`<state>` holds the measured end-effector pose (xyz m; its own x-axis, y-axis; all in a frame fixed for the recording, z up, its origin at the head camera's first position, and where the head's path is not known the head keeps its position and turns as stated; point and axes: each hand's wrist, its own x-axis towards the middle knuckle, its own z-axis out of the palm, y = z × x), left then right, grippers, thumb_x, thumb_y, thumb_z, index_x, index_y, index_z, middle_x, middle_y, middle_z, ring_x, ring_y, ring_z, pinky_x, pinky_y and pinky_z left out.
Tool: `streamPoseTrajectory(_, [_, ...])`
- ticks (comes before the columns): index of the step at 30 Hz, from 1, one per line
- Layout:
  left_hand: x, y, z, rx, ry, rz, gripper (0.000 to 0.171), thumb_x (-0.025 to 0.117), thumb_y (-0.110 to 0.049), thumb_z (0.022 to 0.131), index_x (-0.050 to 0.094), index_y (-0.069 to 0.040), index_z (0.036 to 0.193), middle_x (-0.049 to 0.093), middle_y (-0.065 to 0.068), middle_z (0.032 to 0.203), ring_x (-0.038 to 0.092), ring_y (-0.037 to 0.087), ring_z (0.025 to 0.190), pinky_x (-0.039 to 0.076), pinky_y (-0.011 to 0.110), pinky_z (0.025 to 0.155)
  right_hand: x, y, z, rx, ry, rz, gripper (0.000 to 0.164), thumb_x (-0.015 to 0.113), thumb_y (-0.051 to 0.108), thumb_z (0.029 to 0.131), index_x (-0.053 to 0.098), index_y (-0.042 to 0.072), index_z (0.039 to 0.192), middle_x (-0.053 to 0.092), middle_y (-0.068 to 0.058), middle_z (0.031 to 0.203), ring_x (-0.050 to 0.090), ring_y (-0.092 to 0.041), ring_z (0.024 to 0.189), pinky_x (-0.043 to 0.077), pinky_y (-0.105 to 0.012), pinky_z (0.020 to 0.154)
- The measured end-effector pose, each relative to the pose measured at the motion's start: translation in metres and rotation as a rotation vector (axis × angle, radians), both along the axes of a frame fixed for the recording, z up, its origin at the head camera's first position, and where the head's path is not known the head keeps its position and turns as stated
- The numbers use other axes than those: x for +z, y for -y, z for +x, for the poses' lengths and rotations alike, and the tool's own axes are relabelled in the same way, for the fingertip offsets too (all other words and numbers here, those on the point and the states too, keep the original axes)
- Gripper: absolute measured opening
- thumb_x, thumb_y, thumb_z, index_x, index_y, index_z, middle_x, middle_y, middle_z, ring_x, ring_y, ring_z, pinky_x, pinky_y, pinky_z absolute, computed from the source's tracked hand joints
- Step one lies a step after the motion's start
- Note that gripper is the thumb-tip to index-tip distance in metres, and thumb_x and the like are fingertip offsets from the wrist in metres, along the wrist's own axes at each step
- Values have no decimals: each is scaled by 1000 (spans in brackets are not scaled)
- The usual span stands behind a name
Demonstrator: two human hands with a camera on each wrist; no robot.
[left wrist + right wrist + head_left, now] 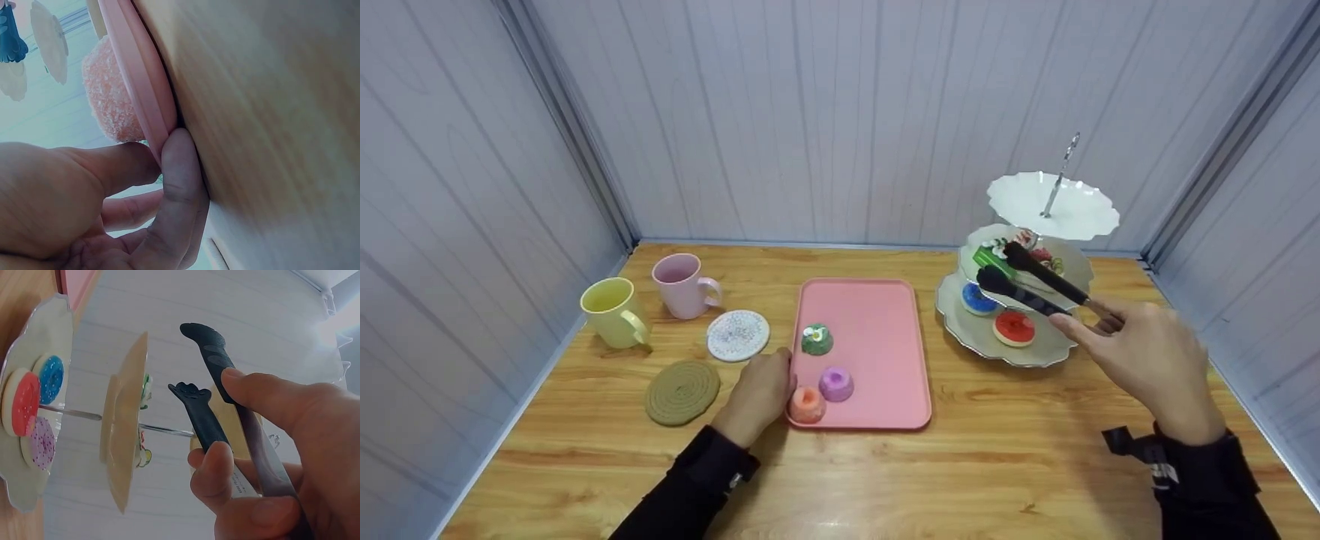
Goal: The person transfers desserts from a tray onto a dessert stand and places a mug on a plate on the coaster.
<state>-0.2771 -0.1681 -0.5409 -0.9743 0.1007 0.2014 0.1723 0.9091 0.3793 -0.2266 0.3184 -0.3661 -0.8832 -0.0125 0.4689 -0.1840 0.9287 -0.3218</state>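
My right hand point(1147, 356) grips a pair of tongs point(1046, 289) with black tips, their arms apart and nothing between them. In the head view the tongs pass in front of the middle tier of a three-tier cake stand point(1054, 206). That tier bears a green cake piece point(994, 259) and other small cakes, partly hidden by the tongs. On the bottom tier lie a blue doughnut point(979, 300) and a red doughnut point(1014, 328); the right wrist view adds a purple-speckled doughnut point(42, 443). My left hand point(763, 386) pinches the left rim of a pink tray point(877, 345), thumb above, fingers outside.
The tray carries a green cake point(817, 340), a purple cake point(836, 383) and an orange cake point(808, 405). Leftward stand a yellow mug point(611, 313), a pink mug point(681, 286), a speckled coaster point(738, 335) and a woven coaster point(682, 393). Pale panel walls enclose the table.
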Motion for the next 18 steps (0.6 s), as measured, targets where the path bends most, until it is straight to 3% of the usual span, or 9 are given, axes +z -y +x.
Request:
streamPoseTrajectory(2, [-17,4,-10,4,-1,-4,9,66,-13,95,68,-5,97,74,18,87,75,38,83,60,52,67,-2,4,0,17,-25,7,62,79,66,87,83,11,118,67,1,71,57,-16,63,30,-30,47])
streamPoseTrajectory(4, [-3,0,-3,17,37,16,9,66,-12,96,69,-4,99,75,18,89,76,38,86,61,52,71,-4,7,-1,39,-50,13,57,80,64,88,84,12,111,64,2,68,54,-14,60,28,-30,46])
streamPoseTrajectory(5, [-1,-1,-1,14,27,15,9,67,-11,96,69,-3,98,75,19,88,76,37,85,61,51,69,-5,9,-1,48,-57,18,54,80,63,88,84,13,107,62,3,66,53,-14,59,27,-30,46])
streamPoseTrajectory(6, [9,-4,5,16,35,20,8,67,-9,95,69,-3,98,74,19,88,76,38,85,61,52,69,-6,11,-2,54,-62,23,52,80,63,88,83,14,104,60,3,64,51,-14,58,26,-30,46])
streamPoseTrajectory(7, [19,-7,10,25,43,29,7,67,-7,95,68,-1,98,74,20,89,76,38,85,61,52,71,-7,12,-2,60,-63,26,51,80,63,88,83,15,105,58,4,64,51,-14,58,25,-30,46])
streamPoseTrajectory(11, [30,-10,19,22,21,22,6,66,-7,94,67,-1,96,74,20,86,75,38,82,60,52,67,-11,20,-2,65,-32,24,57,78,66,88,83,16,113,62,5,65,57,-18,63,29,-30,47])
streamPoseTrajectory(12, [39,-12,24,28,40,32,6,66,-6,95,68,0,97,74,20,88,76,38,84,61,53,70,-12,22,-2,63,-23,24,59,78,67,88,83,16,117,63,5,67,58,-19,65,30,-30,47])
streamPoseTrajectory(15, [47,-15,29,20,27,34,6,66,-4,94,67,2,95,74,23,87,76,41,85,61,54,70,-14,27,-2,67,-11,33,60,77,69,87,83,18,118,67,5,70,60,-18,66,31,-30,46])
streamPoseTrajectory(18, [35,-11,23,3,-28,-4,5,66,-4,92,67,1,92,73,23,82,75,41,80,59,56,65,-17,33,-2,79,1,46,59,75,71,88,83,19,115,66,6,70,56,-16,62,30,-31,45])
